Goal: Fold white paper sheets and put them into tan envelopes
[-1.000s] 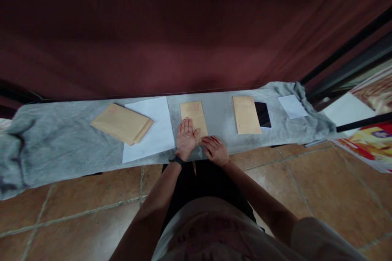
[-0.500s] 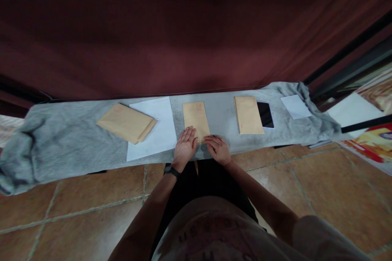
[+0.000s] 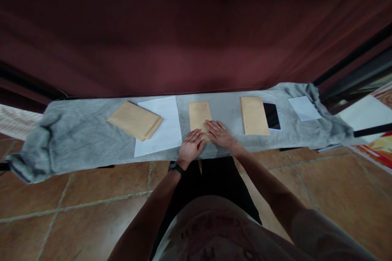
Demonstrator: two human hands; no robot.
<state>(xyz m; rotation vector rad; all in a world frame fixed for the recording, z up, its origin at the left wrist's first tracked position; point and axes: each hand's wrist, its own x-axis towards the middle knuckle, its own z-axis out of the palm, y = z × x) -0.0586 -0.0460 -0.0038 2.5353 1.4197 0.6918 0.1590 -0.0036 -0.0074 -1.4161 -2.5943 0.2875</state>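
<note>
A brown paper envelope (image 3: 199,113) with a small red print lies upright in front of me on the grey cloth. Flat across its lower left part rests my left hand (image 3: 191,145), fingers stretched out, a dark band on the wrist. My right hand (image 3: 219,133) lies flat on the envelope's lower right, fingers extended and pointing left. The two hands nearly meet, and they cover the envelope's lower end. To the left, a pile of brown envelopes (image 3: 134,121) sits slantwise on white paper (image 3: 167,122). Another stack of brown envelopes (image 3: 255,116) is on the right.
A dark-screened phone or tablet (image 3: 272,116) lies partly under the right stack. Farther right is a small white sheet (image 3: 304,108). The grey cloth (image 3: 82,138) covers a long narrow surface, bunched at both ends, against a dark red curtain (image 3: 190,32).
My right hand has moved up and left onto the envelope, its fingers now flatter. My left hand stays on the lower left part. The whole view has shifted slightly.
</note>
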